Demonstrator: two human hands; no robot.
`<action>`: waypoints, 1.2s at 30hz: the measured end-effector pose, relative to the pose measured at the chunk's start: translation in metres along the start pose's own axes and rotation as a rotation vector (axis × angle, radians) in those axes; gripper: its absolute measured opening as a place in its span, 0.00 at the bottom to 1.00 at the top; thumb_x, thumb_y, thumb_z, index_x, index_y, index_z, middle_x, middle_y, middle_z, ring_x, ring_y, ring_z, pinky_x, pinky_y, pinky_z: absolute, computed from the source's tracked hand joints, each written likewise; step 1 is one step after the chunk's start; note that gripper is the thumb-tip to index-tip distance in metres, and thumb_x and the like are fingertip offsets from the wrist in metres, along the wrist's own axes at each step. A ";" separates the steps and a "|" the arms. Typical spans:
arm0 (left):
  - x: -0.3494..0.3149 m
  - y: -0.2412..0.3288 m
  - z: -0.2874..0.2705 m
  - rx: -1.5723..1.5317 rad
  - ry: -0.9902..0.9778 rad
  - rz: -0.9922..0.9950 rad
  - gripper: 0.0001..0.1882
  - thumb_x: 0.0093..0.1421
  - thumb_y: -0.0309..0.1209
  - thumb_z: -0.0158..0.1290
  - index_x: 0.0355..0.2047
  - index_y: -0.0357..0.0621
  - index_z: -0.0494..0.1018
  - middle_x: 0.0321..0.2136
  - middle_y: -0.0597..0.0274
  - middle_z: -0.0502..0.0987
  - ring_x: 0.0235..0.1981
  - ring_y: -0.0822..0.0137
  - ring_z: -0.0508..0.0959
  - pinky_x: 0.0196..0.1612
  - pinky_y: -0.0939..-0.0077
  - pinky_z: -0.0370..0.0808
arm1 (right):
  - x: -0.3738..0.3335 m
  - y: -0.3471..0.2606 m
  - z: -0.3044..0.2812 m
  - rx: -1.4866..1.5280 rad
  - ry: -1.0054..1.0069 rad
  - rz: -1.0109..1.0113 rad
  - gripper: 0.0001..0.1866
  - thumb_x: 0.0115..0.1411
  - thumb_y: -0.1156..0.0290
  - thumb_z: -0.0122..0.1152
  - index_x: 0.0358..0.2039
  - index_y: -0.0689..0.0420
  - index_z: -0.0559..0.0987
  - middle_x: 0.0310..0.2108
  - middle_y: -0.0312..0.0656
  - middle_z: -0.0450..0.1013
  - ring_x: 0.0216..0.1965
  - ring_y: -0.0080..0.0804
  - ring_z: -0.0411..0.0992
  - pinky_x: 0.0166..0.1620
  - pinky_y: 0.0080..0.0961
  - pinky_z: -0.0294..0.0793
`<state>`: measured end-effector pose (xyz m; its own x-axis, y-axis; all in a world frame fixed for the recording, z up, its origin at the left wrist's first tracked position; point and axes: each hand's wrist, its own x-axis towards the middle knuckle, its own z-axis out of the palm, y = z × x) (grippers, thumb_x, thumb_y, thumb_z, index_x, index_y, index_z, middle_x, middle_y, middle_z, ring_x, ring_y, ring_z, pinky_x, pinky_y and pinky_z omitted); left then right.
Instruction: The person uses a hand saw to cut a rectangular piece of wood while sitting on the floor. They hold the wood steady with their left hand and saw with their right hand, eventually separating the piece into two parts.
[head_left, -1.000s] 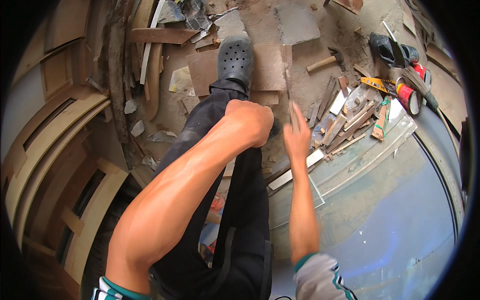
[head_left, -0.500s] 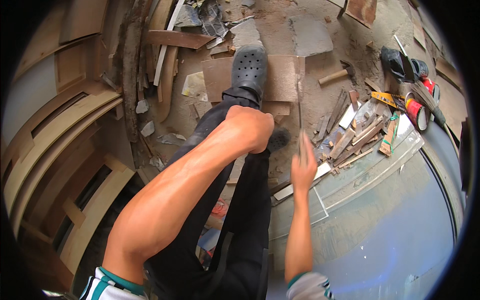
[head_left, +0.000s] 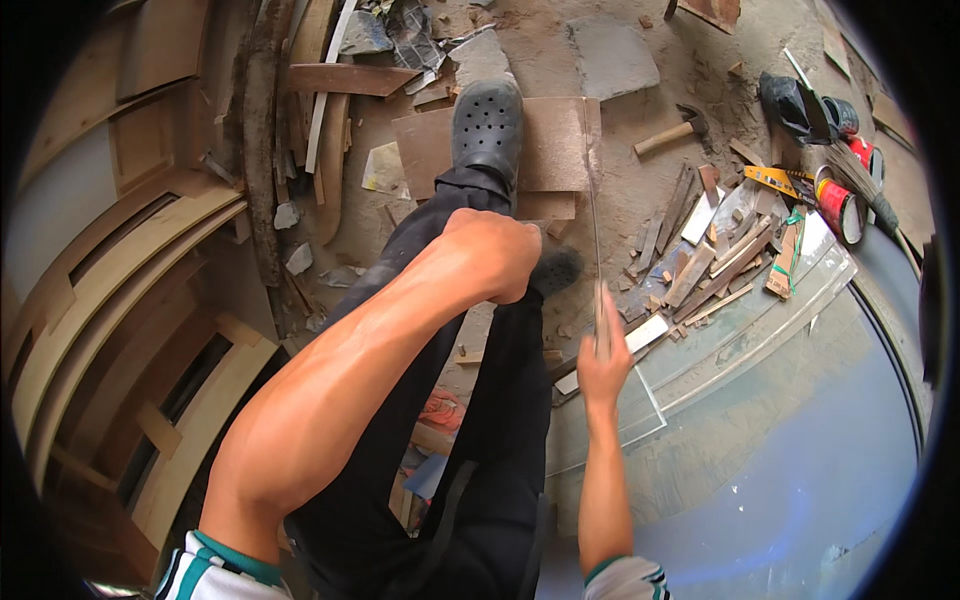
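My right hand (head_left: 604, 368) is closed round a handsaw (head_left: 597, 245), which I see nearly edge-on. Its thin blade points away from me and meets the near edge of a flat brown board (head_left: 562, 150) close to the right end. From there a straight line runs across the board. My left shoe (head_left: 487, 125), a grey clog, stands on the board. Above my bent leg, my left hand (head_left: 492, 255) is closed, knuckles up; its fingertips are hidden, so I cannot tell what they hold. Part of my other clog (head_left: 556, 272) shows beside it.
A hammer (head_left: 668, 132) lies right of the board, near several wood offcuts (head_left: 725, 265), a yellow tool (head_left: 775, 180), a red can (head_left: 838, 208) and a brush (head_left: 862, 190). Glass sheets (head_left: 740, 450) cover the lower right. Wooden frames (head_left: 130, 270) stand at left.
My right hand has drawn back toward me with the handsaw. My left hand stays closed in nearly the same place. The whole view has shifted slightly.
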<state>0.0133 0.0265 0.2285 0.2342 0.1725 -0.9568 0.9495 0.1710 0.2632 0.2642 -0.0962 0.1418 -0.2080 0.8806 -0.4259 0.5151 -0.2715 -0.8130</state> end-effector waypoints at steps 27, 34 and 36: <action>-0.001 0.008 -0.008 0.010 0.030 -0.086 0.21 0.51 0.23 0.48 0.48 0.41 0.72 0.41 0.48 0.80 0.46 0.45 0.79 0.47 0.53 0.73 | 0.002 -0.022 -0.005 -0.008 0.060 0.056 0.33 0.53 0.80 0.52 0.62 0.53 0.72 0.55 0.52 0.74 0.55 0.49 0.74 0.55 0.35 0.75; 0.001 0.020 -0.011 0.051 0.036 0.006 0.20 0.52 0.26 0.49 0.47 0.42 0.72 0.39 0.48 0.80 0.45 0.46 0.79 0.45 0.54 0.74 | 0.108 0.042 0.038 0.013 0.209 0.053 0.34 0.54 0.75 0.53 0.63 0.43 0.70 0.49 0.54 0.76 0.49 0.59 0.73 0.50 0.45 0.76; 0.004 0.019 -0.015 0.051 0.059 0.014 0.20 0.52 0.26 0.49 0.47 0.42 0.72 0.39 0.48 0.80 0.45 0.46 0.79 0.45 0.54 0.74 | 0.098 0.032 0.034 0.033 0.163 0.135 0.33 0.53 0.75 0.53 0.63 0.44 0.71 0.50 0.54 0.76 0.50 0.58 0.73 0.51 0.44 0.75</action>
<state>0.0293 0.0447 0.2314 0.2361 0.2320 -0.9436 0.9560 0.1188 0.2684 0.2322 -0.0319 0.0608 -0.0006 0.8857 -0.4642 0.5011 -0.4015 -0.7666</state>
